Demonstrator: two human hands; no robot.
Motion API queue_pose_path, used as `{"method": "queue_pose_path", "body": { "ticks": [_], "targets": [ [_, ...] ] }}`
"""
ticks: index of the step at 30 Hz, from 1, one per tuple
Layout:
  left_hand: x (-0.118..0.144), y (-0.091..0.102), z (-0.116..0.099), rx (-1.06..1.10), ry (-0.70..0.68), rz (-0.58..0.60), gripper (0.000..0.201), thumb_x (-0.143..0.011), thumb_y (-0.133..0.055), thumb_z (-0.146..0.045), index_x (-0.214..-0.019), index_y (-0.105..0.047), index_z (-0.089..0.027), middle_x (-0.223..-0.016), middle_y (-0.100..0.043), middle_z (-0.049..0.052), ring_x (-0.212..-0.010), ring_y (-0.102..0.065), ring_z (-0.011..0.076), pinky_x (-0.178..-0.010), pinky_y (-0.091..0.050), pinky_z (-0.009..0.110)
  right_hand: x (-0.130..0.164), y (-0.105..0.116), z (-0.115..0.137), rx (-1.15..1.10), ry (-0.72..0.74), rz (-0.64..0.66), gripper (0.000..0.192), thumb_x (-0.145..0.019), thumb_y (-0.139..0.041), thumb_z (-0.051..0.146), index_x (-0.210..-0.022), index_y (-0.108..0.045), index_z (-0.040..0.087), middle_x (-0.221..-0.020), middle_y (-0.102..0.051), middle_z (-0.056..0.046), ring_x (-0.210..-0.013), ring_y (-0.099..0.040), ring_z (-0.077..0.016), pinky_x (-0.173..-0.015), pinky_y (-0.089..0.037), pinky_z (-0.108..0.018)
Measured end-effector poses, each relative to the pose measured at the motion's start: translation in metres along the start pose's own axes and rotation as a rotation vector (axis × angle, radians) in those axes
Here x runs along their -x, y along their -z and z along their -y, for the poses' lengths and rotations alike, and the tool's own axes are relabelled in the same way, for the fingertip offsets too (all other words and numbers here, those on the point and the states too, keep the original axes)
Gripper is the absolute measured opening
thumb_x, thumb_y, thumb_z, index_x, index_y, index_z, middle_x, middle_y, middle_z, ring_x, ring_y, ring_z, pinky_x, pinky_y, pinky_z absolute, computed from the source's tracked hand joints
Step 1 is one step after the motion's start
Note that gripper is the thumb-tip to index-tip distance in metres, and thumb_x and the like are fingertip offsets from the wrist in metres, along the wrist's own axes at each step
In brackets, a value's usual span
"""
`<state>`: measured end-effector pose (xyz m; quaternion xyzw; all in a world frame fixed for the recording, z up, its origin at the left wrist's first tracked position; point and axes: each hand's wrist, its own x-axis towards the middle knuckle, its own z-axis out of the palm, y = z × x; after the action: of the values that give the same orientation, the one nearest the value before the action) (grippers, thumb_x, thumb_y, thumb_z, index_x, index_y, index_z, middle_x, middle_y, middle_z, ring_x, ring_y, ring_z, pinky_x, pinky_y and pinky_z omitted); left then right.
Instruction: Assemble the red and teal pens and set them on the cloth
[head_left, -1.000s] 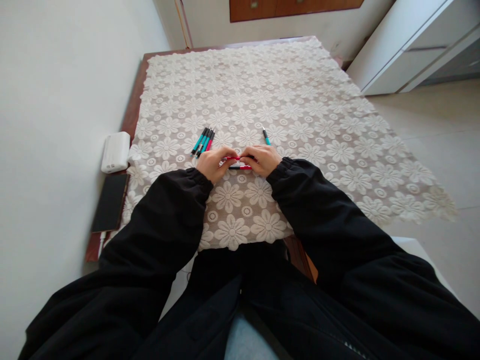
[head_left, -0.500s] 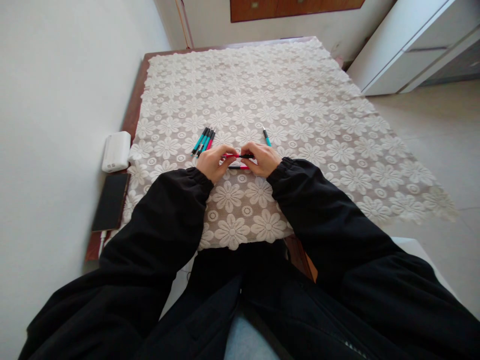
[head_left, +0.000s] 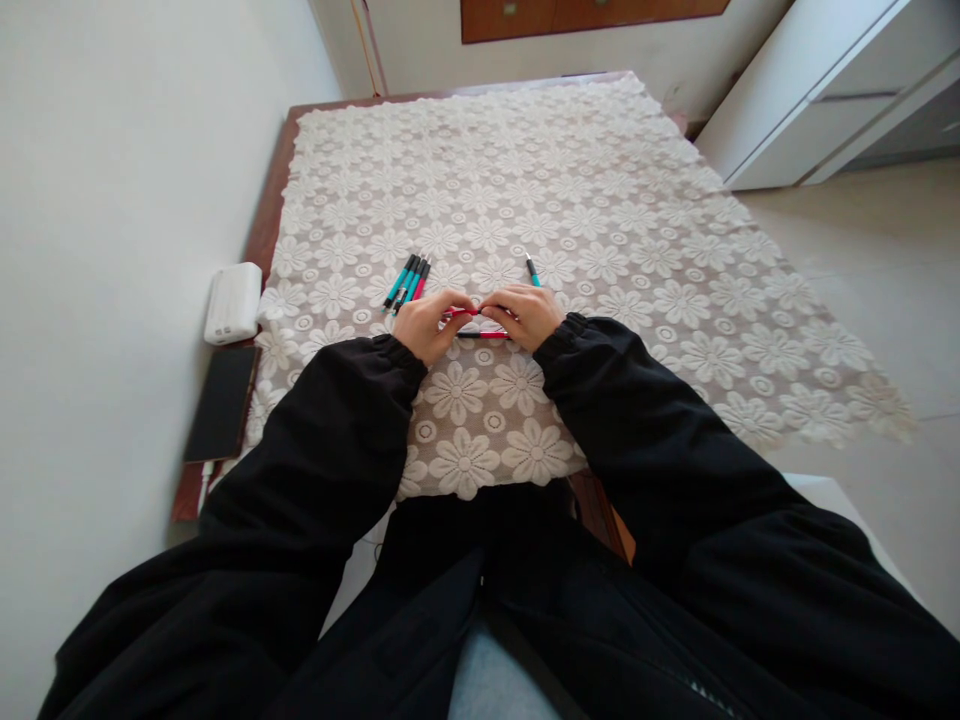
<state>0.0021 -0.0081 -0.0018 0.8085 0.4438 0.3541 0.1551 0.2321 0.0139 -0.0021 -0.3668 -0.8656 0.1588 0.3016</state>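
My left hand (head_left: 426, 324) and my right hand (head_left: 525, 314) meet over a lace-covered table (head_left: 600, 200), both gripping one red pen (head_left: 463, 312) held level between them. A second red pen (head_left: 484, 335) lies on the cloth just under my hands. A bundle of several teal and red pens (head_left: 409, 281) lies to the upper left of my left hand. A single teal pen (head_left: 532, 270) lies just beyond my right hand.
A white power bank (head_left: 233, 302) and a black phone (head_left: 222, 402) sit at the table's left edge by the wall. A white cabinet (head_left: 825, 90) stands at the far right. My black sleeves fill the foreground.
My fingers have closed in toward each other along the red pen, so less of it shows between my hands. The other pens have not moved.
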Motion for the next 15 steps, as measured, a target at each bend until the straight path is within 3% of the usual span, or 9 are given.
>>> {"method": "queue_pose_path", "body": {
  "ticks": [4,9,15],
  "targets": [
    [-0.0005,0.0002,0.0003,0.003,-0.007,-0.003,0.017,-0.096,-0.064,-0.033,-0.106,-0.072,-0.023,-0.099,-0.079,0.002,-0.086,-0.074,0.0157,-0.082,-0.059,0.028,0.0004,-0.0020,0.0000,-0.032,-0.056,-0.004,0.024,-0.101,-0.054,0.039,-0.114,-0.065,0.022,-0.088,-0.072,-0.003,-0.076,-0.060,-0.0185,-0.073,-0.042,-0.030],
    [-0.0009,0.0017,0.0009,-0.005,-0.041,0.064,0.020,-0.096,-0.062,-0.032,-0.111,-0.073,-0.023,-0.105,-0.079,0.004,-0.092,-0.074,0.0171,-0.086,-0.059,0.029,0.0002,-0.0027,-0.0007,-0.010,-0.084,0.037,0.019,-0.099,-0.054,0.038,-0.101,-0.062,0.021,-0.080,-0.068,-0.002,-0.070,-0.056,-0.0182,-0.067,-0.037,-0.030],
    [-0.0026,0.0022,0.0006,-0.007,-0.082,0.073,0.022,-0.097,-0.060,-0.029,-0.112,-0.073,-0.022,-0.107,-0.078,0.005,-0.095,-0.073,0.0178,-0.088,-0.058,0.030,-0.0015,-0.0017,0.0008,-0.032,-0.092,0.047,0.018,-0.099,-0.053,0.038,-0.100,-0.061,0.021,-0.081,-0.067,-0.003,-0.069,-0.055,-0.0178,-0.068,-0.037,-0.030]
  ]
}}
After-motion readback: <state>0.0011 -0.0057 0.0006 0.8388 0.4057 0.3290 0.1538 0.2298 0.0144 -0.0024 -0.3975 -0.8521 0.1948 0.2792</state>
